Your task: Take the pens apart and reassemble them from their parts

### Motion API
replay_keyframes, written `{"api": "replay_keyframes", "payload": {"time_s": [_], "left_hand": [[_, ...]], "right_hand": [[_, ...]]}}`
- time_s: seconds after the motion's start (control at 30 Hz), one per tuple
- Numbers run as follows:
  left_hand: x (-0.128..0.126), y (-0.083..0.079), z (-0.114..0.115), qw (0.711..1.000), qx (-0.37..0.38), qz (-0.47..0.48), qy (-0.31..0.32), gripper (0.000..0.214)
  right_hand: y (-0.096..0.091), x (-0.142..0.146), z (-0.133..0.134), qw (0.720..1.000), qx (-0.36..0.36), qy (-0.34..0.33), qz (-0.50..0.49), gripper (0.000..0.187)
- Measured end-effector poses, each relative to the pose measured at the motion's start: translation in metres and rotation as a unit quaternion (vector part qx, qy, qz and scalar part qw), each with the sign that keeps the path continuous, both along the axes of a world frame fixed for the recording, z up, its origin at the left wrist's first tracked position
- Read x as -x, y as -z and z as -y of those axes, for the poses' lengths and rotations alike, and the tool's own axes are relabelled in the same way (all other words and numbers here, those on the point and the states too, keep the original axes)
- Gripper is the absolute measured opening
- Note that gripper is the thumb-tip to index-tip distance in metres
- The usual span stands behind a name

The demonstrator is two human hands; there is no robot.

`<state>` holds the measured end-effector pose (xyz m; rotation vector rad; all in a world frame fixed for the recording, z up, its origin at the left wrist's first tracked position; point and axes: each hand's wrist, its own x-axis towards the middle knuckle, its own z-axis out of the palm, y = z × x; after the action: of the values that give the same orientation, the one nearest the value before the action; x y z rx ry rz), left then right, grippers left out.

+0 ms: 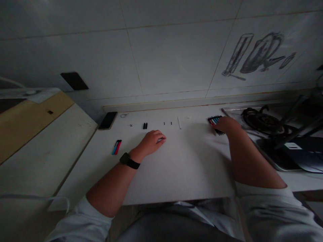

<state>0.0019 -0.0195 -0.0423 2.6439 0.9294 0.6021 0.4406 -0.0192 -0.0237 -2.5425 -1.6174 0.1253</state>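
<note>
My left hand (152,141) rests on the white worktop with its fingers curled. A pale bit shows between thumb and fingers, too small to name. Over a row of coloured pens (214,120) at the right, my right hand (227,125) has its fingertips closed among them; which pen they pinch is hidden. Beyond the left hand lie two short black pieces (145,126), two tiny dark pieces (168,123) and a thin white stick (179,123). A blue and a red pen-like piece (116,147) lie side by side near the left wrist.
A phone (108,120) lies at the back left, near a small ring (124,115) and a tiny metal bit (130,125). The tiled wall bounds the back. At the right are a gas hob (261,121) and a black device with antennas (302,151).
</note>
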Motion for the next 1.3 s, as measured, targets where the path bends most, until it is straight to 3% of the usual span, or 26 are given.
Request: {"api": "replay_keyframes", "payload": {"time_s": [0.1, 0.4, 0.73, 1.3], "left_hand": [[0.000, 0.000, 0.000, 1.000, -0.003, -0.001, 0.002, 0.016], [0.000, -0.001, 0.001, 1.000, -0.002, -0.007, 0.002, 0.016], [0.000, -0.002, 0.002, 1.000, -0.004, -0.013, -0.004, 0.016], [-0.001, -0.003, 0.003, 1.000, -0.006, -0.013, -0.004, 0.016]], "right_hand": [[-0.003, 0.003, 0.000, 0.996, 0.073, 0.030, 0.051, 0.054], [-0.004, 0.005, -0.001, 0.992, 0.089, 0.009, 0.085, 0.052], [-0.013, 0.017, 0.002, 0.994, 0.084, 0.036, 0.061, 0.054], [-0.007, 0.017, -0.003, 0.993, 0.066, 0.034, 0.087, 0.049]]}}
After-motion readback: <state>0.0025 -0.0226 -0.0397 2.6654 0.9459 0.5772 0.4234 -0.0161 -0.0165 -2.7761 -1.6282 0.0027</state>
